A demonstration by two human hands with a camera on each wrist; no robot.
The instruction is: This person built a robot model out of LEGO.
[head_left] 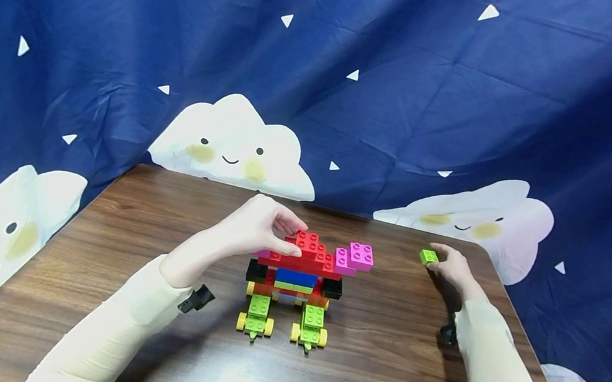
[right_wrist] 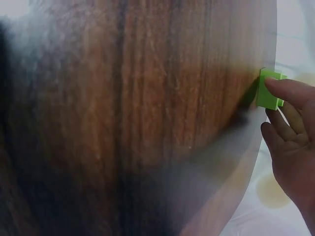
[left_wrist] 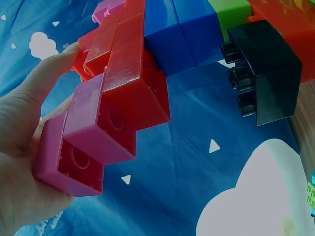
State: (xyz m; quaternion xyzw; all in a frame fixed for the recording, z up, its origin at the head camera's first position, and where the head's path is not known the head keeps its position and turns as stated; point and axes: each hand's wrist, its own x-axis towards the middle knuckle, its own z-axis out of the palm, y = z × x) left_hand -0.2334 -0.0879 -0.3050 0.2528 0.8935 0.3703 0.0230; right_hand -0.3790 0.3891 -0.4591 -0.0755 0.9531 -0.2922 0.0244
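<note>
A toy brick model stands near the middle of the table in the head view. My left hand (head_left: 254,226) grips its stepped red top (head_left: 308,245), the thumb on the near side and the fingers behind. Pink bricks (head_left: 360,256) jut out at the right; in the left wrist view, other pink bricks (left_wrist: 88,118) lie against the palm. Below are a blue layer (head_left: 295,278), black bricks (head_left: 332,289) at the sides and lime green wheeled bases (head_left: 312,319). Off to the right, my right hand (head_left: 454,270) pinches a small lime green brick (head_left: 428,257) between thumb and fingers.
The brown wooden table (head_left: 378,360) has its right edge close beyond my right hand. A dark blue curtain (head_left: 346,127) with white clouds and triangles hangs behind it. Black wrist cameras (head_left: 196,299) sit on both sleeves.
</note>
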